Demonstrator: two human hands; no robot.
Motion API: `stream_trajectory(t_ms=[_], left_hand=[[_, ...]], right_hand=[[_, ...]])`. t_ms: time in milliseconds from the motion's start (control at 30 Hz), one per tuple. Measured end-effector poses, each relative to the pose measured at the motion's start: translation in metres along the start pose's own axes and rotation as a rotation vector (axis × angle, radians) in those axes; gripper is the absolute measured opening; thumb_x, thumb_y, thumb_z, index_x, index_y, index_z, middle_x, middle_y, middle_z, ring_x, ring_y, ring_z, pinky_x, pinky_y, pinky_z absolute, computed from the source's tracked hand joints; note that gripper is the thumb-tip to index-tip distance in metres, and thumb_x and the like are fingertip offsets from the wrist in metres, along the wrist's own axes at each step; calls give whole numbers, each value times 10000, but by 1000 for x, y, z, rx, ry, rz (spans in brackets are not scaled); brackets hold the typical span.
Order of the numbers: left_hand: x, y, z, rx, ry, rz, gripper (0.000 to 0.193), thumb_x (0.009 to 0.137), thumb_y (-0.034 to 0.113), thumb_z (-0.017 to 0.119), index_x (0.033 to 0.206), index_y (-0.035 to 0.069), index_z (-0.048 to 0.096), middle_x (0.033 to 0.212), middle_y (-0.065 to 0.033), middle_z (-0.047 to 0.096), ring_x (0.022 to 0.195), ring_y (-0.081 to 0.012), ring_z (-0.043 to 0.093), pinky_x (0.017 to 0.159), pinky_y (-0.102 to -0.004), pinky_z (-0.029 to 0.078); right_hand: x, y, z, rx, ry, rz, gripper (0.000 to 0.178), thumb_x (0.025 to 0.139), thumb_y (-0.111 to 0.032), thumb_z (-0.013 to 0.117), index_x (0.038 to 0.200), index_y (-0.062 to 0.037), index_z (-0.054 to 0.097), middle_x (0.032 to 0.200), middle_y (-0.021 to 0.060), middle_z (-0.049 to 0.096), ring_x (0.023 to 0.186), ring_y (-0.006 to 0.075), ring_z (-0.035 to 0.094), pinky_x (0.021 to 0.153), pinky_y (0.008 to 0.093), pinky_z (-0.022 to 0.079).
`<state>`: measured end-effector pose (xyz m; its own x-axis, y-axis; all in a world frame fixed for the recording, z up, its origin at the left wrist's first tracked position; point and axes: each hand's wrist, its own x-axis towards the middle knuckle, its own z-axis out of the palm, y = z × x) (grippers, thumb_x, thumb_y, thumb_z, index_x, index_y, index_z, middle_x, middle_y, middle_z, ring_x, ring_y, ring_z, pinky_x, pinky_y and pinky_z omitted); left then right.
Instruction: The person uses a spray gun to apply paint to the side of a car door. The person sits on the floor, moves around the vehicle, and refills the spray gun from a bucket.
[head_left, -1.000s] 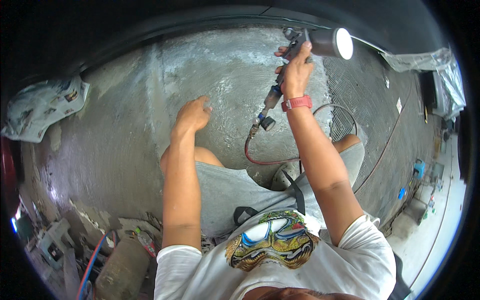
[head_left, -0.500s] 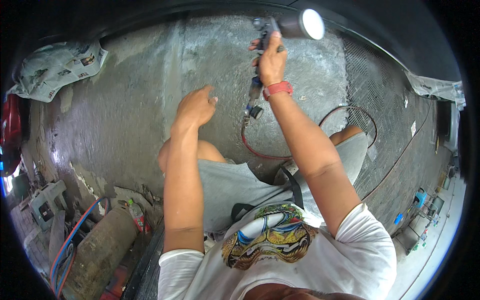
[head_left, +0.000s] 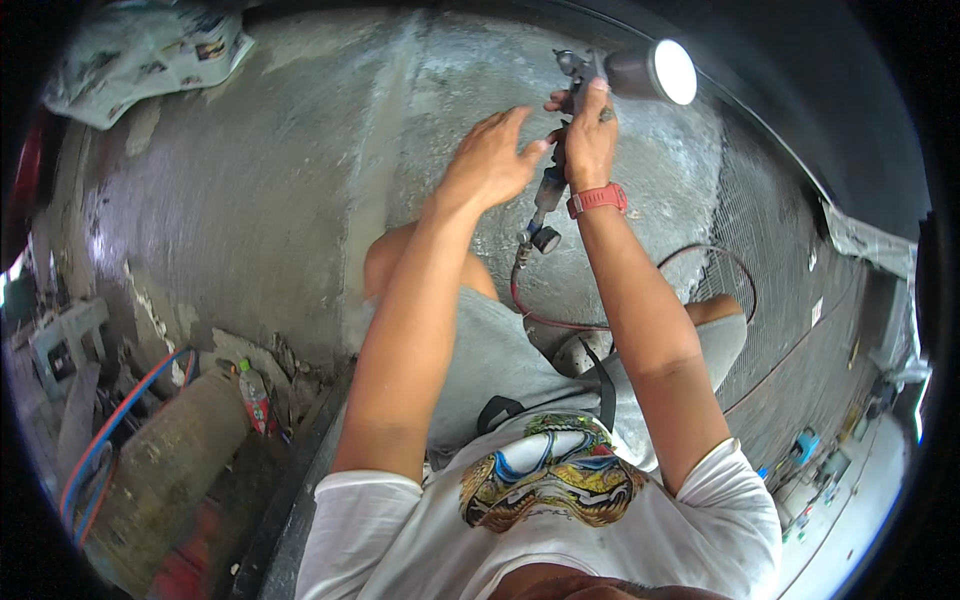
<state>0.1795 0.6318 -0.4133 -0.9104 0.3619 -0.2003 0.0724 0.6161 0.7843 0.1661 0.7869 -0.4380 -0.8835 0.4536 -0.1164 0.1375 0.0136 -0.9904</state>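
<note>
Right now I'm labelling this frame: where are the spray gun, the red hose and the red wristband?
spray gun (head_left: 640,72), head view, on its cup
red hose (head_left: 540,318), head view, on the bend below the gauge
red wristband (head_left: 597,199), head view, on the strap's middle

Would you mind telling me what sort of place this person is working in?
Probably a paint or body-repair workshop: the right hand holds a spray gun fed by a red air hose, and a gas cylinder lies by masking newspaper.
</note>
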Motion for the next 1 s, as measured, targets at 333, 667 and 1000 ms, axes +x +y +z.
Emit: stream_trajectory(t_ms=[333,667,1000], left_hand=[[32,-59,-52,-545,163,-3,512,1042,337,574,1460,41,567,1271,-227,692,1137,-291,677,978,-406,528],[67,-205,19,-870,545,-402,617,1090,608,466,1126,78,778,1022,-29,797,650,-116,560,632,-281,499],[83,-268,-113,-964,847,-316,542,1097,566,495,1140,91,752,999,-42,799,946,-147,743,622,-305,483]], right_hand=[[-1,-44,72,-380,-733,-210,953,1063,-717,347,1603,69,356,1597,336,436,1542,430,362,1257,441,291],[-52,-17,-157,-579,-638,40,568,1139,-328,507,1611,-24,423,1526,225,575,1413,304,556,1165,413,445],[-219,-75,-433,-993,316,74,542,1159,-349,438,1556,17,487,1387,241,673,1339,292,616,1163,401,442]])
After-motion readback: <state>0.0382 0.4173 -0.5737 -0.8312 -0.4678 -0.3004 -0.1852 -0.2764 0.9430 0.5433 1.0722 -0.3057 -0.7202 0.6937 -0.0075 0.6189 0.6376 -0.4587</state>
